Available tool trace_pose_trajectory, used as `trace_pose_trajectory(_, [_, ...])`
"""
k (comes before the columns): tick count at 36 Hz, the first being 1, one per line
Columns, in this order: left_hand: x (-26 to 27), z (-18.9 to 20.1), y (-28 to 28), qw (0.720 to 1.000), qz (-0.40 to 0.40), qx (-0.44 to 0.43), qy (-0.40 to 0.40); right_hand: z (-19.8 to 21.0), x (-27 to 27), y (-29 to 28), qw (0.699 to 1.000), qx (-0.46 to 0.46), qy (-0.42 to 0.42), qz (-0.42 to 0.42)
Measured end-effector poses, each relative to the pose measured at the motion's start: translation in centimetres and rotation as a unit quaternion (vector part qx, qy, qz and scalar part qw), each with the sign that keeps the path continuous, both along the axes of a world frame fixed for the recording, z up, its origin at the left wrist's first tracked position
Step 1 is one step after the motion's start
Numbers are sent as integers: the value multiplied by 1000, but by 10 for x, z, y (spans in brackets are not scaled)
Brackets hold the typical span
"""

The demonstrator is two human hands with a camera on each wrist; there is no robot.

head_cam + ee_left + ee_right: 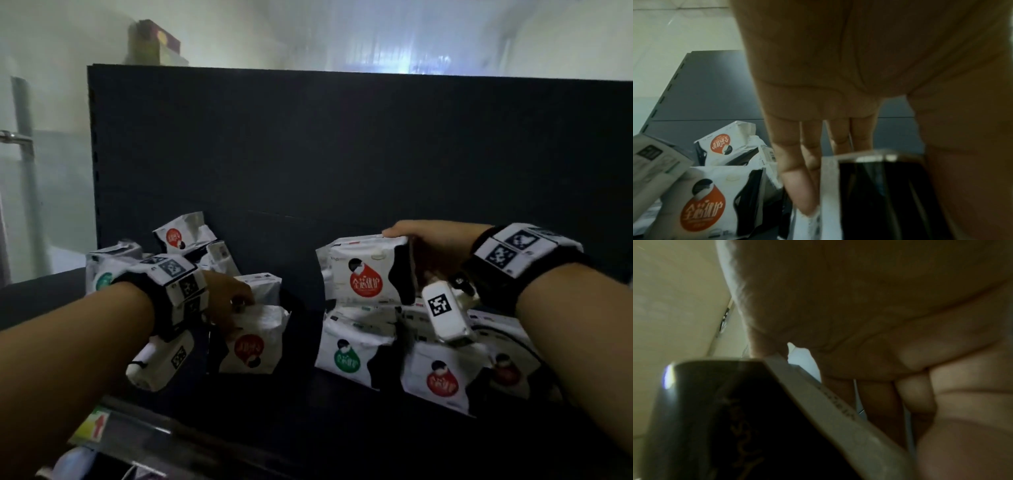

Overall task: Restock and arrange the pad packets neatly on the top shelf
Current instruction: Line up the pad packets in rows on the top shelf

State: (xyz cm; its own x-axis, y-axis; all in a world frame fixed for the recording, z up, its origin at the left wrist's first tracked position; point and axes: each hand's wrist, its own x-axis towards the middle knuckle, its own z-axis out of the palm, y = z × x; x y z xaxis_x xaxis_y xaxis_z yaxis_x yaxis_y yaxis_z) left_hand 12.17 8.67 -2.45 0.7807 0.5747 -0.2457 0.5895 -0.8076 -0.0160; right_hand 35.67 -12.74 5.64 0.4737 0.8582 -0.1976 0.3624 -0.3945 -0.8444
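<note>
White pad packets with red or green drop logos stand on a dark top shelf (308,418). My left hand (233,298) grips the top of a red-logo packet (253,342) left of centre. In the left wrist view its fingers (795,186) run down one side of this packet (879,194) and the thumb down the other. My right hand (421,240) grips the top right corner of another red-logo packet (366,274). That packet sits on a green-logo packet (346,356) and a red-logo packet (442,380). In the right wrist view the held packet's dark side (725,418) fills the lower left.
Several loose packets (181,236) lie jumbled at the back left against the dark back panel (342,154). A green-logo packet (102,274) sits at the far left. A price strip (96,425) runs along the shelf's front edge. Boxes (154,41) stand above the panel.
</note>
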Motion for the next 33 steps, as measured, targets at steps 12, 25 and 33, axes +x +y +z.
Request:
trace_pose_trajectory(12, [22,16,-59,982,-51,-164,-79,-6,53,-68,996,34,44,-64])
trace_pose_trajectory(25, [106,30,-170,928,-165,-309,-125,-10,95,-178,985,81,78,-131])
trace_pose_trajectory(33, [158,-8,-229,955,-260,-138,-44,-34,105,-243,966,149,160,-139])
